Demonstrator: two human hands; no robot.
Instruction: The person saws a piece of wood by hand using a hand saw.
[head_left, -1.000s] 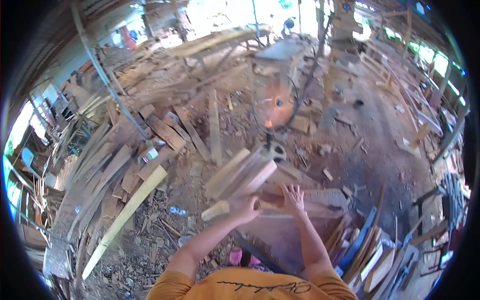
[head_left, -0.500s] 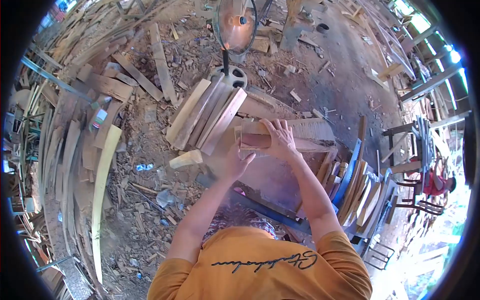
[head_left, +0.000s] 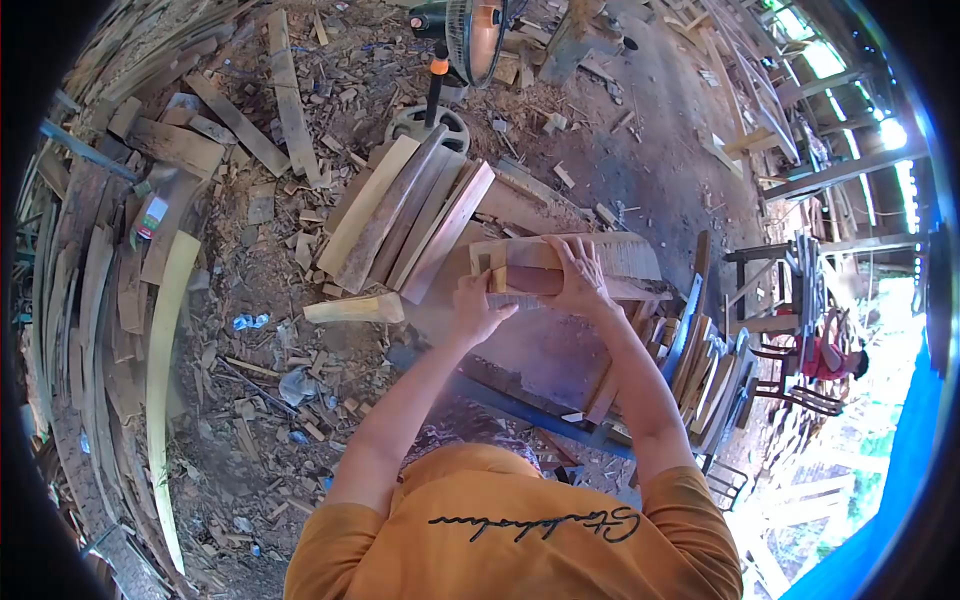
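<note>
A reddish-brown wooden block (head_left: 532, 281) lies across the work surface (head_left: 545, 355), in front of a wide pale board (head_left: 625, 256). My left hand (head_left: 478, 313) is at the block's left end, its fingers curled against it and its thumb pointing right. From above, my right hand (head_left: 580, 282) grips the block, fingers over the top and thumb on the near side. The undersides of both hands are hidden. Several planks (head_left: 405, 220) lie side by side just left of the block.
A standing fan (head_left: 473, 40) is at the back. Stacked wood strips (head_left: 705, 375) and a blue edge strip (head_left: 684, 330) lie to the right. Scraps cover the ground, with a long pale board (head_left: 166, 390) at left. A person in red (head_left: 830, 358) is at far right.
The view has turned slightly, so the surroundings shift left and the fan shows more from the side. Both hands stay at the block, with the left thumb reaching slightly further right.
</note>
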